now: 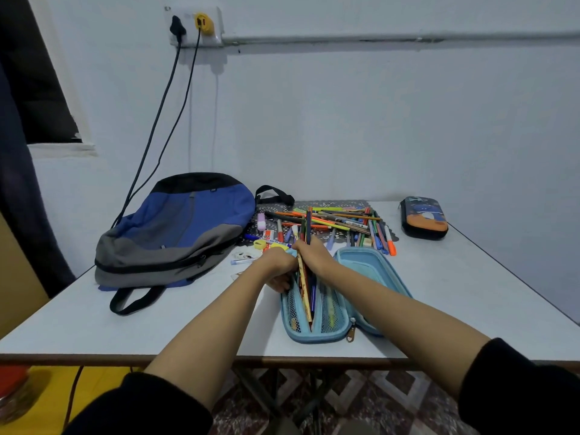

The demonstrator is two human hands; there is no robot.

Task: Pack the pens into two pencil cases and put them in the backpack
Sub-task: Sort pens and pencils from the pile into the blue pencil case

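Right hand (pixel 314 257): fingers closed tight round a bundle of pens (pixel 305 293). Tops stick up beyond the knuckles; lower ends run down from the fingers into the blue pencil case (pixel 314 338), which lies open on the table (pixel 157 324), lid flat to the right of that hand.

Left hand (pixel 276 266): touching the right hand, fingers (pixel 280 285) curled on the case's left edge at its far end.

Loose pens (pixel 345 222): heaped just beyond both sets of fingertips, on a dark mat.

Dark pencil case (pixel 423 218): zipped shut, well beyond and right of the right fingers.

Backpack (pixel 175 227): lying flat, left of the left fingers, near but apart.
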